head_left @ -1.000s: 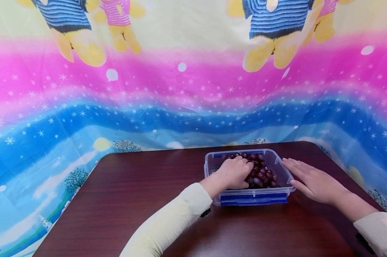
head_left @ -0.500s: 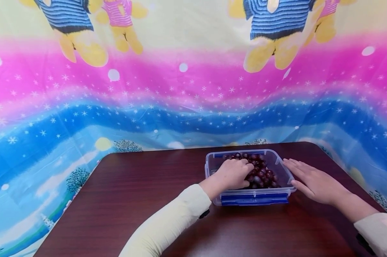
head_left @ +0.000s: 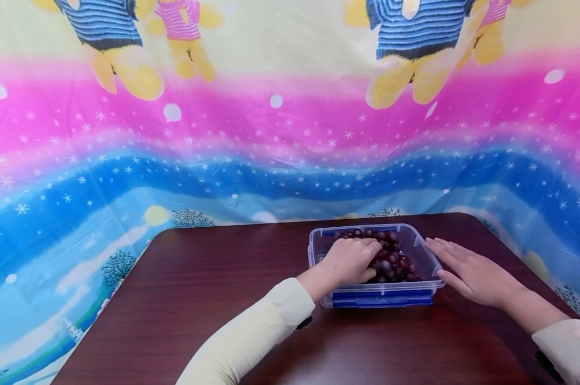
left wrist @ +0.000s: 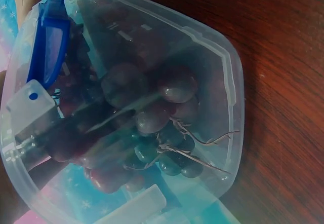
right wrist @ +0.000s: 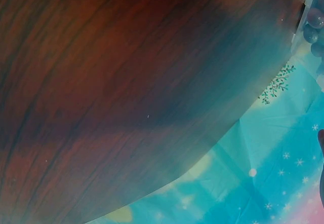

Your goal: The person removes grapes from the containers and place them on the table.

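In the head view, a clear plastic food box (head_left: 319, 247) with blue latches stands on the table and holds dark red grapes (head_left: 391, 262). My left hand (head_left: 350, 261) reaches over the box's left side, fingers curled down around grapes; the fingertips are hidden among them. My right hand (head_left: 473, 272) lies along the box's right rim with straight fingers, touching it near the corner. Seen from the left wrist, grapes (left wrist: 152, 117) and thin brown stems (left wrist: 197, 138) show within the box. At the right wrist view's edge, only a few grapes (right wrist: 315, 19) appear.
The dark wooden table (head_left: 213, 299) extends to the left and in front of the box. A patterned cloth (head_left: 271, 133) with snowflakes and bears hangs behind the table and at both sides. A blue latch (left wrist: 50, 46) projects from the box's edge.
The left hand has stayed at the grapes with only a very slight shift. The right hand remains at the box's rim. The whole view has drifted slightly to the right.
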### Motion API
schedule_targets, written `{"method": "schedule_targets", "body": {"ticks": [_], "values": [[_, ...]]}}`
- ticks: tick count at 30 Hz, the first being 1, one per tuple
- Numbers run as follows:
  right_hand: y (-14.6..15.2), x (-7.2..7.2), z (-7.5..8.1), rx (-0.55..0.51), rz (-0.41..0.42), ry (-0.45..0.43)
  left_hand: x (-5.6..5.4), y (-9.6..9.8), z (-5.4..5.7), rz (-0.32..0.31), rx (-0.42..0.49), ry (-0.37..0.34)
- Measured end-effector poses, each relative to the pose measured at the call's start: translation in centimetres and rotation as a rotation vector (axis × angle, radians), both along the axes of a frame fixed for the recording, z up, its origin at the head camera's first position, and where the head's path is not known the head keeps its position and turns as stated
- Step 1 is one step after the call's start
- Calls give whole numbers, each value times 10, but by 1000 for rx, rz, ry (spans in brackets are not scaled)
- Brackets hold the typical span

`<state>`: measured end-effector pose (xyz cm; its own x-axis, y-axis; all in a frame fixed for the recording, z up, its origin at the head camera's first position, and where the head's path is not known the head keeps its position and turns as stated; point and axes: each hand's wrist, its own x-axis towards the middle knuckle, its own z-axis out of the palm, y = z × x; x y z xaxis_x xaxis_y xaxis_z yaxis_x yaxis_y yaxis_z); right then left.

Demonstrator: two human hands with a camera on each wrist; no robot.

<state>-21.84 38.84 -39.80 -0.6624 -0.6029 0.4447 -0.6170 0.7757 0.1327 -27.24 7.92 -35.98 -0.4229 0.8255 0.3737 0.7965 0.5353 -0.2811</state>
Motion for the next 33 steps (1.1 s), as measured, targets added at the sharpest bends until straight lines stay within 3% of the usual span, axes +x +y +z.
{"method": "schedule_targets", "body": {"ticks": [9, 18, 33], "values": [[0, 0, -1, -2, -4, -3, 3, -2, 2, -28, 120, 48], [-1, 0, 0, -6, -15, -5, 4, -5, 8, -82, 209, 172], [1, 0, -1, -5, -51, -23, 4, -10, 14, -134, 163, 525]]}}
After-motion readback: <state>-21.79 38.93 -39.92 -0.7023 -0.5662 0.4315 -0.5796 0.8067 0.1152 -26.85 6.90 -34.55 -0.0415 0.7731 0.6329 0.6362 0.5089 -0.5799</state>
